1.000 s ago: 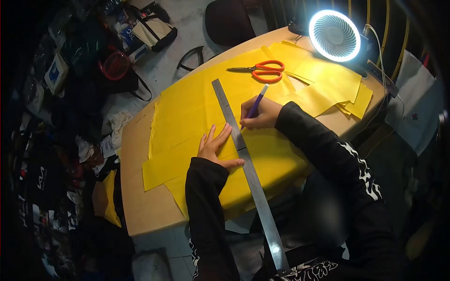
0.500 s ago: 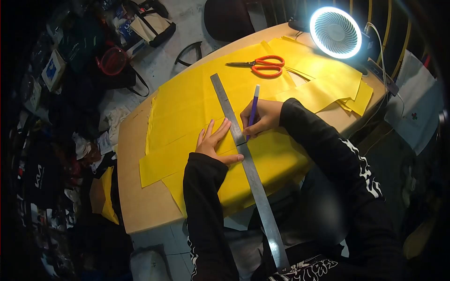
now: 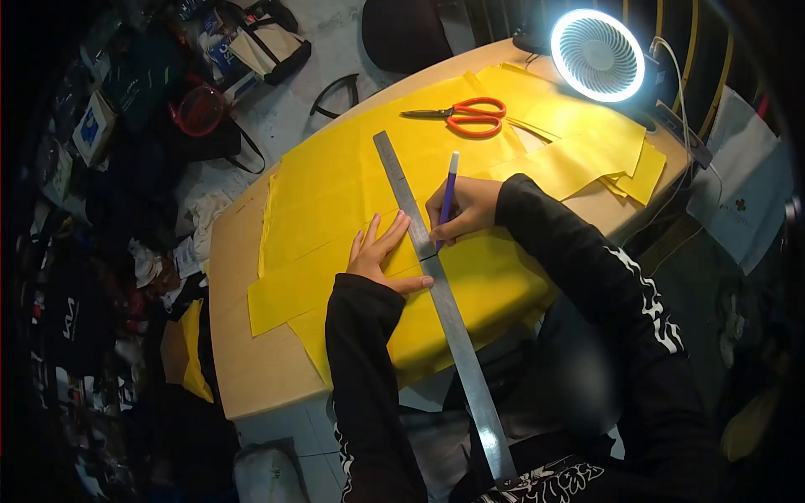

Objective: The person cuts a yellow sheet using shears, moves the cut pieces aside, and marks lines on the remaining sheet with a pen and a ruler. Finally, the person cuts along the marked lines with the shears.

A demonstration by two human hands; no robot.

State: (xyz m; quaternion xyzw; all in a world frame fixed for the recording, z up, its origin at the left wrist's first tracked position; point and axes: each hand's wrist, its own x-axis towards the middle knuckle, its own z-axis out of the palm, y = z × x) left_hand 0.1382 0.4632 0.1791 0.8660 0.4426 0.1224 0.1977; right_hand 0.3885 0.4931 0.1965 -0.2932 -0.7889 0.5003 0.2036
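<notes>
A long metal ruler lies slantwise across yellow fabric, its lower end reaching past the table edge toward my body. My left hand is spread flat on the fabric, with fingertips and thumb touching the ruler's left edge. In my right hand is a purple pen with a pale end, held upright. Its tip meets the fabric along the ruler's right edge, near a dark mark on the ruler. Red-handled scissors rest on the fabric farther up, blades pointing left.
A lit ring-shaped fan stands at the table's far right corner, with a white cable hanging beside it. Cut yellow pieces are stacked on the right. The wooden tabletop shows at the left. Bags and clutter fill the floor at left.
The pen in my right hand has shifted slightly left and up along the ruler and stands a little more tilted. My left hand and the ruler keep their places.
</notes>
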